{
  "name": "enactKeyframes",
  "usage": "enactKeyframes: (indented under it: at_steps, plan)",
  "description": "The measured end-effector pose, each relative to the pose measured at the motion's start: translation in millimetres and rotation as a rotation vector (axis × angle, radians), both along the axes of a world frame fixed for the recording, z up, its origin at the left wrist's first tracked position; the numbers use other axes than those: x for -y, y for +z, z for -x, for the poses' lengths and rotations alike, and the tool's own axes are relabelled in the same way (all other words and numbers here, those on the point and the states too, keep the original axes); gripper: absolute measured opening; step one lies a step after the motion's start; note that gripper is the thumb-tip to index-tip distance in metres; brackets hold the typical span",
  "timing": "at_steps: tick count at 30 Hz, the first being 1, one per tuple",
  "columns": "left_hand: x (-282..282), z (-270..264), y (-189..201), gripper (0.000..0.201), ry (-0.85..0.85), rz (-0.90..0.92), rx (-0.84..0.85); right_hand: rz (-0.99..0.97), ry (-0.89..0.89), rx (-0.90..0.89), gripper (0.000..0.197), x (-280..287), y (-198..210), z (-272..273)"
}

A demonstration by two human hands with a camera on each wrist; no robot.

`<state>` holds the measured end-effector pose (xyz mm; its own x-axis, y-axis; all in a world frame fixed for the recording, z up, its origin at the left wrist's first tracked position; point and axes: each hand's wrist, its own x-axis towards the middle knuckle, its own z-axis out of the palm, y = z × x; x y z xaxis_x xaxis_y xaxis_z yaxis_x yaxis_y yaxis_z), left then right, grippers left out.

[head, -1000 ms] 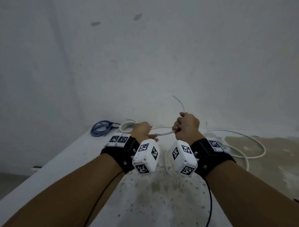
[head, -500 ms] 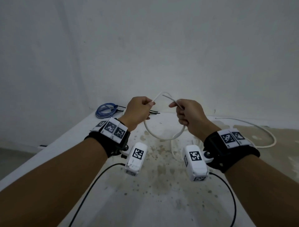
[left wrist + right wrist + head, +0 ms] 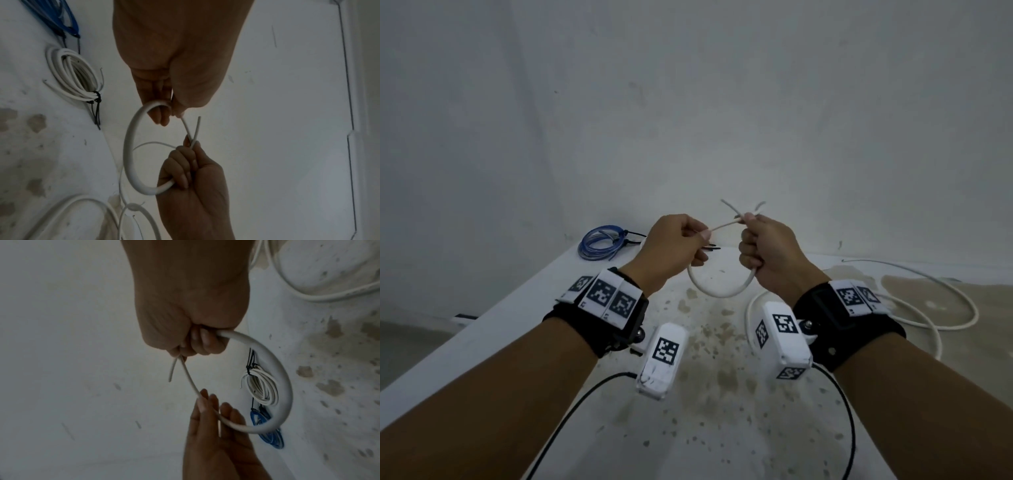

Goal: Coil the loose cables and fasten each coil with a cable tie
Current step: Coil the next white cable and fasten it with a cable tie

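Note:
A white cable hangs as one loop between my hands above the table. My left hand pinches the thin strand of the loop between thumb and fingers. My right hand grips the thick part in its fist and pinches the crossing of the strand and the free end at its thumb. The left wrist view shows the loop between my left hand and my right hand. In the right wrist view the loop runs from my right hand to my left hand.
A blue coil lies at the table's far left corner. Beside it a white coil is bound with a black cable tie. The rest of the white cable sprawls loose on the stained right side. A wall stands close behind.
Both hands rose from the table with the cable. The free end now crosses the strand at my right thumb, closing the loop.

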<state>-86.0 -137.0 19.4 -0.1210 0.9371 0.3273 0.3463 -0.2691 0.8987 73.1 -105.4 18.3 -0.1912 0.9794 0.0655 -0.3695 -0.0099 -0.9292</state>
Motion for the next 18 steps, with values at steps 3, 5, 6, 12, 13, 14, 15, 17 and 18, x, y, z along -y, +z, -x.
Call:
enactKeyframes:
  at_steps: [3,5,6,12,13,14,15,17,18]
  plan:
    - [-3.8,2.3,-6.5,0.009,0.005,-0.036,-0.032,0.09,0.106,-0.051,0.019,-2.4,-1.8,-4.0]
    - [-3.4,-0.5,-3.5,0.01,-0.02,-0.059,-0.076,0.101,0.197,-0.003,0.017,-0.3,-3.6,-1.1]
    - [-3.0,-2.8,-0.7,0.011,-0.036,-0.06,-0.092,0.087,0.218,0.017,0.016,0.6,-3.7,1.1]
    - [-0.9,-12.5,9.9,0.014,-0.067,0.051,0.097,-0.027,0.22,0.059,0.018,5.2,2.5,1.8]
    - [-1.6,-14.1,9.4,0.019,-0.033,0.048,0.118,-0.047,0.224,0.074,0.02,6.9,3.3,2.3]
    - [-2.0,-15.8,9.0,0.022,-0.002,0.026,0.122,-0.065,0.224,0.084,0.021,8.2,3.8,3.3]
    - [-1.9,-17.1,8.6,0.022,0.019,-0.004,0.12,-0.078,0.215,0.092,0.021,9.5,4.2,4.1]
    - [-1.5,-18.7,8.4,0.022,0.037,-0.043,0.106,-0.091,0.147,0.117,0.022,11.4,5.1,5.6]
    - [-1.3,-19.5,8.2,0.022,0.043,-0.053,0.093,-0.094,0.103,0.136,0.023,12.4,5.6,5.7]
